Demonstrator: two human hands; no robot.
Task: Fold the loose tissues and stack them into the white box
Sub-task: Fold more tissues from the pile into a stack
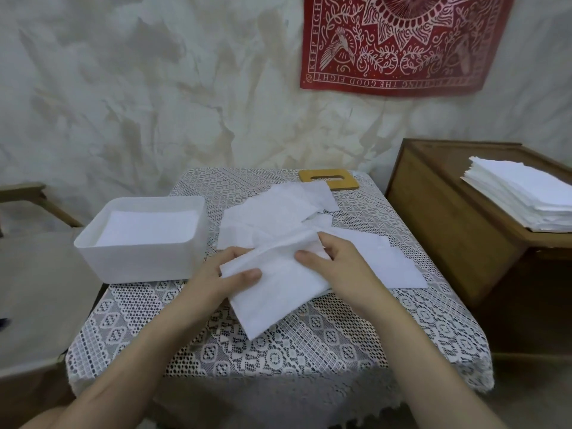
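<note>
Over lace tablecloth [278, 351], left hand [227, 275] and right hand [340, 267] pinch one tissue [278, 300] beside white box [139, 258].

I see a slotted wooden lid [328, 179] at the lace-covered table's [278, 351] far edge, a red printed cloth [402, 41] on the wall, a wooden cabinet [448, 227] beside the table's right edge

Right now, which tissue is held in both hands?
The front tissue, pinched by left hand and right hand; the other tissues lie loose on the tablecloth behind it.
</note>
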